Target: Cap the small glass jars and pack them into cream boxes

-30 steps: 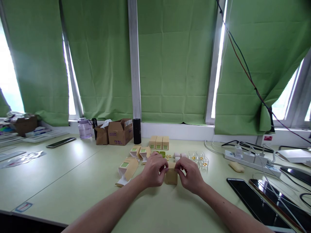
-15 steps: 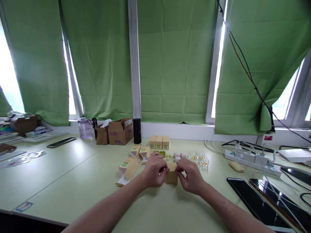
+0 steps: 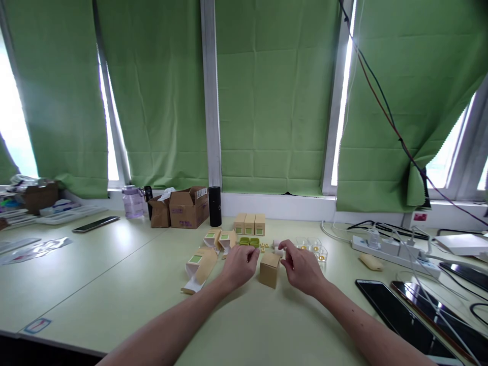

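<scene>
Small brown box [image 3: 269, 270] set on the table [image 3: 114, 284], left hand [image 3: 239, 265] loosely curled and empty just beside it, fingertips [image 3: 254, 255] partly hidden, right hand [image 3: 303, 268] open and empty opposite, tiny bits [image 3: 263, 247] behind too small to tell.

I see bare table [image 3: 267, 325] on the near side of the small box [image 3: 269, 269], open for a pass between my forearms. Behind it, green pieces [image 3: 249, 241], clear cups [image 3: 313, 248] and a row of three boxes [image 3: 249, 223] crowd the far side. Open cartons [image 3: 200, 265] block the left, and phones [image 3: 400, 312] lie well off to the right.
</scene>
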`<state>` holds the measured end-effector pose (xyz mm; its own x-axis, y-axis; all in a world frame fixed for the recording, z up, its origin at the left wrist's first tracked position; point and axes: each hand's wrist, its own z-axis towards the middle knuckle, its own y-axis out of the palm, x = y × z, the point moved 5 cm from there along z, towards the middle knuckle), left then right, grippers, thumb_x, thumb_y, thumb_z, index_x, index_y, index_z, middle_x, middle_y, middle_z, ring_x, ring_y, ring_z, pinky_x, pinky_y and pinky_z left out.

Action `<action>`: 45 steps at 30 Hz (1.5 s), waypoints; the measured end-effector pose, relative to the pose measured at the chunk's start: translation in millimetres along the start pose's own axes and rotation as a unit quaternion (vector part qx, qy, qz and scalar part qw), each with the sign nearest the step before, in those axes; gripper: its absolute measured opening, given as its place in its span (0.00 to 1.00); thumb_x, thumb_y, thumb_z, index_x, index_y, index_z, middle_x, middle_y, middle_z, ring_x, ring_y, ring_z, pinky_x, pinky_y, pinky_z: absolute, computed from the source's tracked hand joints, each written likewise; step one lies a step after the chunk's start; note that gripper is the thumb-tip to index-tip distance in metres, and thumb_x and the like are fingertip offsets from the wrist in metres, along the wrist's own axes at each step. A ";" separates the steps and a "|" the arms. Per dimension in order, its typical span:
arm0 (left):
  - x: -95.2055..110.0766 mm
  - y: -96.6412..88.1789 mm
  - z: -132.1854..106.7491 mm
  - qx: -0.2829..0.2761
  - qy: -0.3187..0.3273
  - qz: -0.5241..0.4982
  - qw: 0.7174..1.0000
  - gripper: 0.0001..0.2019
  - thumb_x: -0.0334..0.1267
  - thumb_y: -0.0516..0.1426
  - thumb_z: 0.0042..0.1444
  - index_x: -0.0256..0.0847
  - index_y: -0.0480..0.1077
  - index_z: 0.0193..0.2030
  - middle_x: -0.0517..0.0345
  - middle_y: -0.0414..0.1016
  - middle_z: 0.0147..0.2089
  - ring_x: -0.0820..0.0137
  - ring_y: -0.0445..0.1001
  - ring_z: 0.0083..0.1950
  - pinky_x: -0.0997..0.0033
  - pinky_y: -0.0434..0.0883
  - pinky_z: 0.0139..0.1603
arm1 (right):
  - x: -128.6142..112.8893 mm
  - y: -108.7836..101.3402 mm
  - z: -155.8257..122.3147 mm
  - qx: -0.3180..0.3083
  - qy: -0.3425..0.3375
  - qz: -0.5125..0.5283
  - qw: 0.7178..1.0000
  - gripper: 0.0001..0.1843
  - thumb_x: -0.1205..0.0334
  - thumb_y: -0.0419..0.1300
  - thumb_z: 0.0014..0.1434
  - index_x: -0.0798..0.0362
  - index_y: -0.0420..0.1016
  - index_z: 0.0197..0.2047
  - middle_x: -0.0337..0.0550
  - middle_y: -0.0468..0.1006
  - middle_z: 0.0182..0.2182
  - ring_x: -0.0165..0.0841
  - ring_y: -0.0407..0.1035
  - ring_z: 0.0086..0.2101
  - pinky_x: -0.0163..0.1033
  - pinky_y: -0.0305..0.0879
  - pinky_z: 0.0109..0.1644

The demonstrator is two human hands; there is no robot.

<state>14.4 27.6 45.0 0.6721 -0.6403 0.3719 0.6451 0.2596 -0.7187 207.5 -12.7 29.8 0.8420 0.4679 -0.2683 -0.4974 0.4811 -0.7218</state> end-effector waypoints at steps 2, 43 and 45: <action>-0.6 -2.5 0.4 0.012 -0.004 0.000 1.000 0.21 0.39 0.51 0.67 0.41 0.67 0.21 0.57 0.71 0.21 0.69 0.66 0.23 0.67 0.53 0.29 | 7.5 0.9 1.2 0.020 0.033 -0.019 0.999 0.12 0.70 0.54 0.60 0.48 0.66 0.47 0.35 0.75 0.24 0.35 0.68 0.25 0.36 0.47 0.30; 45.9 9.6 10.7 -0.141 0.105 0.033 0.984 0.28 0.39 0.62 0.56 0.44 0.62 0.63 0.46 0.71 0.61 0.50 0.64 0.64 0.50 0.65 0.64 | 17.4 18.0 -6.2 -0.236 0.144 -0.164 0.947 0.15 0.64 0.57 0.60 0.48 0.75 0.50 0.50 0.85 0.41 0.47 0.80 0.40 0.40 0.63 0.36; 51.1 15.9 21.0 -0.194 0.120 0.062 0.972 0.28 0.40 0.62 0.55 0.43 0.63 0.63 0.46 0.72 0.60 0.50 0.65 0.63 0.52 0.66 0.63 | 17.1 17.2 -6.3 -0.238 0.144 -0.167 0.946 0.15 0.64 0.57 0.60 0.48 0.74 0.51 0.51 0.85 0.41 0.48 0.80 0.40 0.41 0.64 0.37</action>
<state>66.6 14.2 64.8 0.6015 -0.7839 0.1542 0.3484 0.0837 -0.9336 214.7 -1.1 8.8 0.9916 0.0949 -0.0884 -0.1018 0.1467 -0.9839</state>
